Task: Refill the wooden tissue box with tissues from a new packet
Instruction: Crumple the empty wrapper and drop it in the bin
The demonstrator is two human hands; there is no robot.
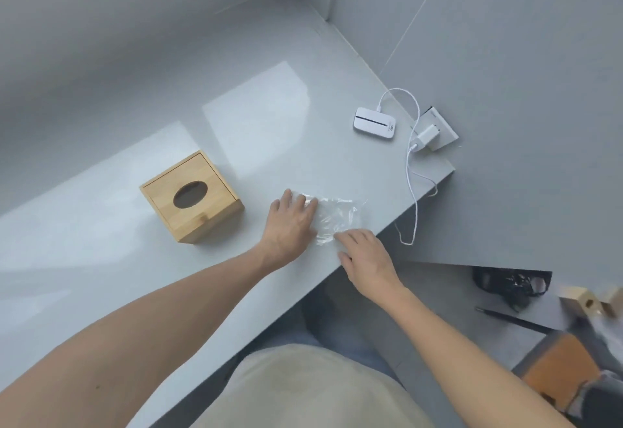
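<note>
The wooden tissue box point(191, 197) stands on the grey counter point(101, 242) with its oval slot facing up; the slot looks dark and no tissue shows in it. To its right lies a clear plastic packet point(337, 217), flat and crinkled, near the counter's front edge. My left hand point(292, 222) rests palm down on the packet's left end, fingers spread. My right hand point(365, 252) touches the packet's near right corner with its fingertips. Whether tissues are inside the packet I cannot tell.
A small white device point(374, 123) lies at the counter's far right, wired by a white cable point(416, 198) to a charger point(427, 136) in a wall socket. The cable loops over the counter's edge. Below right are a black bag point(512, 284), wooden pieces point(588, 301) and a stool point(559, 367).
</note>
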